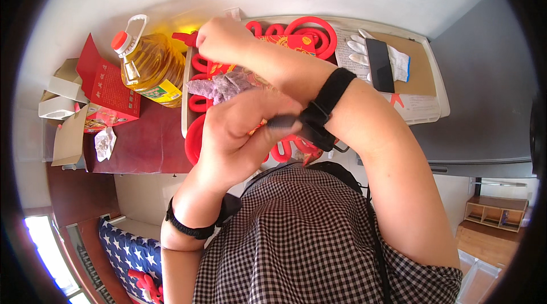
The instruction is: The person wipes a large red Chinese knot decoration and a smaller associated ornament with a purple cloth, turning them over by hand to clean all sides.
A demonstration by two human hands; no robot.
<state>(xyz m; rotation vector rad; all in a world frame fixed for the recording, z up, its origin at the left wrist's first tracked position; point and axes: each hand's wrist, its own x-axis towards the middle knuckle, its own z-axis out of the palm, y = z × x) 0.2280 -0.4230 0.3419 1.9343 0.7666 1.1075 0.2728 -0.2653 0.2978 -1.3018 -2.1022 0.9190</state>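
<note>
My left hand (233,133) pinches a blurred black strap end (283,122) between thumb and fingers. It is beside a small black device on a black band (335,90) around my right forearm. My right hand (222,39) is curled in a loose fist further forward, its arm crossing in front of me. Under both hands lies a red festive ornament (314,35) with looped red cord edges and gold patterns. A crumpled purple cloth (224,85) rests on it, partly covered by my left hand. A second black band (194,231) circles my left forearm.
An oil jug (149,65) with a red cap stands at left, beside an open red carton (113,95) and small white boxes (62,99). At right, a black phone (380,65) lies on a white glove (399,65) and papers. A grey surface (474,90) adjoins the white-rimmed tray (442,99).
</note>
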